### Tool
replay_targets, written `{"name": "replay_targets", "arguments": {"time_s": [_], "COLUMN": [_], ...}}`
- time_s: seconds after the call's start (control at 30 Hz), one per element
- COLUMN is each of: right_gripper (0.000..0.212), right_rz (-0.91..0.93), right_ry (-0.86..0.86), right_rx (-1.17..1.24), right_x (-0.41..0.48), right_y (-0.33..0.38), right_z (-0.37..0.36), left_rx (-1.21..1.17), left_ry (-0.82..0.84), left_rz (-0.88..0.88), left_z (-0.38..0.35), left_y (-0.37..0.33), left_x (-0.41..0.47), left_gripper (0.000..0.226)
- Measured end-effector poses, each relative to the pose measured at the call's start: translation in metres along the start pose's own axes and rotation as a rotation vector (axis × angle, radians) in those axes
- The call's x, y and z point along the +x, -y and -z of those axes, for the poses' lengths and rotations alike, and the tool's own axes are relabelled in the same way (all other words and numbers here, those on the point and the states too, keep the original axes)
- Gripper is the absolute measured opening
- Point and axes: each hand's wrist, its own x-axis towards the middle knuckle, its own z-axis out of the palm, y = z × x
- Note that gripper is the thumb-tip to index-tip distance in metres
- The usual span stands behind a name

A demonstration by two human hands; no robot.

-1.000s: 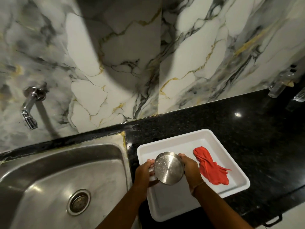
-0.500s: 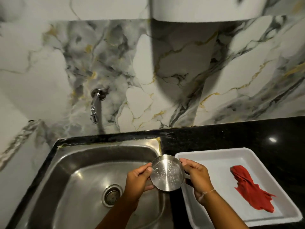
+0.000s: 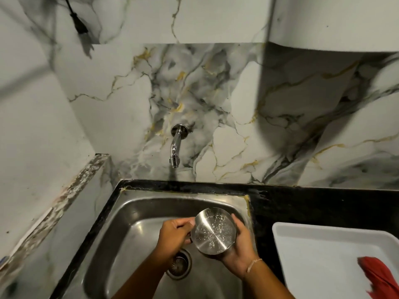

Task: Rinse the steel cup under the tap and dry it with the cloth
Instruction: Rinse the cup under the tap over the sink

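The steel cup (image 3: 213,231) is held over the steel sink (image 3: 133,214), its mouth tipped toward me, with pale specks inside. My right hand (image 3: 241,249) cups it from the right and below. My left hand (image 3: 174,236) grips its left rim. The chrome tap (image 3: 176,147) sticks out of the marble wall, above and behind the cup, and no water runs from it. The red cloth (image 3: 380,275) lies in the white tray (image 3: 306,238) at the lower right, partly cut off by the frame edge.
The drain (image 3: 180,264) lies below my left hand. A black granite counter (image 3: 302,203) surrounds the sink and carries the tray. A low marble ledge (image 3: 64,201) borders the left side. A dark cord (image 3: 78,24) hangs on the wall at top left.
Both hands carried the cup left, from above the white tray to over the sink. The view swung left, so the tap now sits near centre and the tray at the right edge.
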Motion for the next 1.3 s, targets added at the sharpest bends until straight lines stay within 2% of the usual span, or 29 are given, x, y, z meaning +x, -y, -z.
{"name": "replay_targets", "arguments": {"time_s": [0.13,0.3,0.4,0.5,0.6,0.73,0.8,1.0,1.07,1.2,1.3], "right_gripper": [0.058,0.058,0.060,0.065,0.066,0.068,0.069,0.067,0.068,0.069,0.066], "right_rz": [-0.132,-0.204,-0.204,-0.222,-0.234,-0.231,-0.234,-0.238,-0.244,-0.234,-0.191], "right_ry": [0.096,0.200,0.203,0.209,0.220,0.253,0.281,0.290,0.288,0.287,0.234], "right_rx": [0.064,0.149,0.155,0.152,0.149,0.144,0.147,0.166,0.159,0.142,0.131], "right_x": [0.022,0.064,0.088,0.114,0.140,0.169,0.181,0.201,0.205,0.206,0.211], "right_y": [0.002,0.011,0.017,0.021,0.024,0.025,0.026,0.023,0.020,0.023,0.037], "right_z": [-0.019,-0.037,-0.054,-0.067,-0.079,-0.092,-0.096,-0.100,-0.100,-0.098,-0.103], "left_rx": [0.142,0.209,0.220,0.273,0.326,0.602,0.724,0.784,0.793,0.806,0.797], "left_ry": [-0.007,0.027,-0.089,-0.269,-0.234,-0.271,-0.329,-0.424,-0.394,-0.162,-0.040], "left_rz": [-0.079,-0.069,-0.089,-0.178,-0.255,-0.330,-0.358,-0.336,-0.319,-0.303,-0.277], "left_z": [0.028,0.053,0.067,0.076,0.074,0.059,0.053,0.035,0.034,0.049,0.061], "left_y": [-0.013,-0.040,-0.057,-0.081,-0.109,-0.131,-0.131,-0.131,-0.133,-0.141,-0.144], "left_x": [0.019,0.049,0.083,0.113,0.137,0.159,0.168,0.171,0.172,0.178,0.184], "left_gripper": [0.019,0.021,0.020,0.041,0.050,0.038,0.039,0.032,0.028,0.024,0.034]}}
